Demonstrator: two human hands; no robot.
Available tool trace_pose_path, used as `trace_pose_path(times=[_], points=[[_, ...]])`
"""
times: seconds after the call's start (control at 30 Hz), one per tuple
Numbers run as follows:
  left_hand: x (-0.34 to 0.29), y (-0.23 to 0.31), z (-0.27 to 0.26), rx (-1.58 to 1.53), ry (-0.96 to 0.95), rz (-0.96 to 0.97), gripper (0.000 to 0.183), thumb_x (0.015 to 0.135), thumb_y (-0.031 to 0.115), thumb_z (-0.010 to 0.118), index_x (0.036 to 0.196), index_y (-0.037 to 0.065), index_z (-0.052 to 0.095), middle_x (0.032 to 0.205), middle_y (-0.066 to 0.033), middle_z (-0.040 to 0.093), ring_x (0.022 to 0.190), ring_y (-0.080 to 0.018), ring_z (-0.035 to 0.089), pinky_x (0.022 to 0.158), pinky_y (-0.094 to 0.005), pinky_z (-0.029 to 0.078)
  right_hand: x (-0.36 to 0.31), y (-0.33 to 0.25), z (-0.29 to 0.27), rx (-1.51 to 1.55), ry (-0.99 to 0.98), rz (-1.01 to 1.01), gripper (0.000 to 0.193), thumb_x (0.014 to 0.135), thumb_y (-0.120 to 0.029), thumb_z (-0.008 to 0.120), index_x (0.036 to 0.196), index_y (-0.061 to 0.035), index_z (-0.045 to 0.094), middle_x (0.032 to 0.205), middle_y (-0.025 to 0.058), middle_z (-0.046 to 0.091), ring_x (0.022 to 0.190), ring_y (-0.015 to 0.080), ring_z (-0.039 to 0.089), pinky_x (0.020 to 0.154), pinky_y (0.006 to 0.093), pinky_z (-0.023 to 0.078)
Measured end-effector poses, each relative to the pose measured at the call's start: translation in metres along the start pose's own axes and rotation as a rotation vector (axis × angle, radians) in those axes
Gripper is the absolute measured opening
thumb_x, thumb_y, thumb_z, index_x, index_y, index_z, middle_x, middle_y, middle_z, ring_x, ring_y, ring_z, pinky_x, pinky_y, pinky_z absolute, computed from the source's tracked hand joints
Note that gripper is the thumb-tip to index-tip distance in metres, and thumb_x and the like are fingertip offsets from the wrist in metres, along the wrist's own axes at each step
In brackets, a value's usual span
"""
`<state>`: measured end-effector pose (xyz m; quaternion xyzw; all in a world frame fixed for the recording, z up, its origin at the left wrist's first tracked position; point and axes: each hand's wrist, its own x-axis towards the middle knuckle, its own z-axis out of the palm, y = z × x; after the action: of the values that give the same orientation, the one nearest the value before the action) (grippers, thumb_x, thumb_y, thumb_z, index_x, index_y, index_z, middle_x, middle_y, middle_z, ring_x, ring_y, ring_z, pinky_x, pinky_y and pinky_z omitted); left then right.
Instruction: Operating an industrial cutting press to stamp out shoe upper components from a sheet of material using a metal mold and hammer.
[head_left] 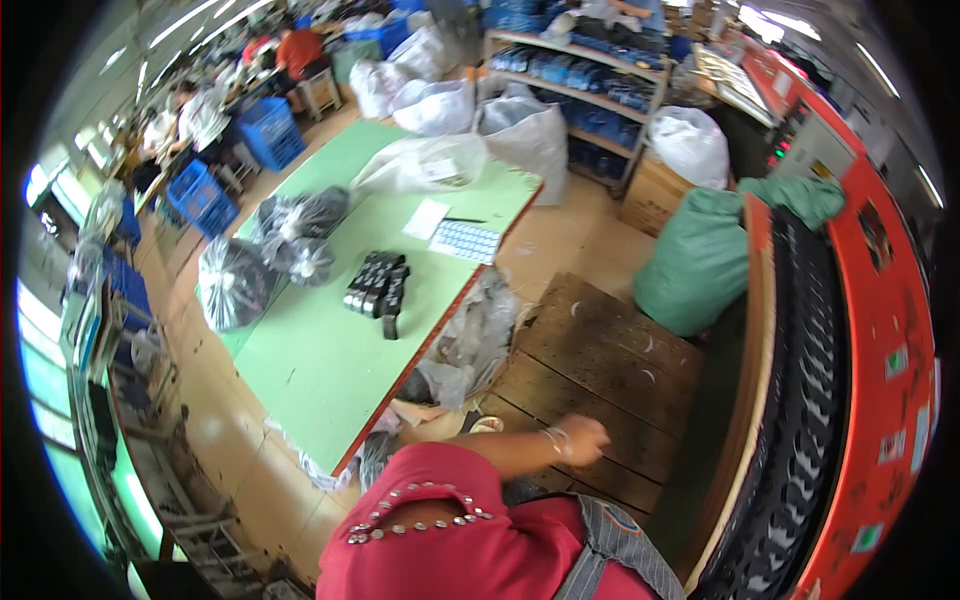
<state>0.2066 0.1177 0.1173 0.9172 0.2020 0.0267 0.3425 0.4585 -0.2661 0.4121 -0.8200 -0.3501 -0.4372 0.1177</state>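
Observation:
My left hand (pixel 582 440), with a pale bracelet at its wrist, is closed in a loose fist, and nothing shows in it. It hangs in front of me above dark wooden boards (pixel 610 350), apart from the table and the machine. My right hand is out of sight. To my left, a pile of black strap-like pieces (pixel 377 287) with pale marks lies on a green-topped table (pixel 300 365). At my right runs a long red machine (pixel 885 330) with a black patterned bed (pixel 800 400) behind a wooden edge (pixel 760 390).
Clear bags of dark items (pixel 237 283), a white sheet (pixel 427 218) and a blue-and-white card (pixel 465 241) lie on the table. A green sack (pixel 695 265) stands ahead by the machine. Farther off are a loaded shelf rack (pixel 580 95), blue crates (pixel 270 133) and seated people.

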Motion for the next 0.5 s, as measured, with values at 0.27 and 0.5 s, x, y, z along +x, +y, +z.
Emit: trace_pose_path(times=[0.27, 0.5], points=[[-0.214, -0.262, -0.103, 0.254, 0.62, -1.253, 0.036, 0.08, 0.016, 0.053, 0.115, 0.008, 0.057, 0.119, -0.0123, 0.054, 0.113, -0.0302, 0.051, 0.093, -0.0406, 0.042, -0.027, -0.085, 0.213, 0.339, -0.764, 0.008, 0.055, 0.083, -0.002, 0.057, 0.135, 0.0015, 0.039, 0.13, 0.0232, 0.042, 0.122, 0.0389, 0.042, 0.104, 0.042, 0.036], [-0.231, -0.354, -0.12, -0.149, 0.887, -1.513, 0.043, 0.077, 0.021, 0.057, 0.114, -0.001, 0.057, 0.114, -0.0221, 0.058, 0.107, -0.0374, 0.057, 0.09, -0.0455, 0.047, -0.042, -0.149, 0.224, 0.095, -0.649, 0.224, 0.039, 0.082, -0.011, 0.061, 0.116, 0.0081, 0.056, 0.112, 0.0232, 0.062, 0.107, 0.0357, 0.059, 0.091, 0.0427, 0.046]])
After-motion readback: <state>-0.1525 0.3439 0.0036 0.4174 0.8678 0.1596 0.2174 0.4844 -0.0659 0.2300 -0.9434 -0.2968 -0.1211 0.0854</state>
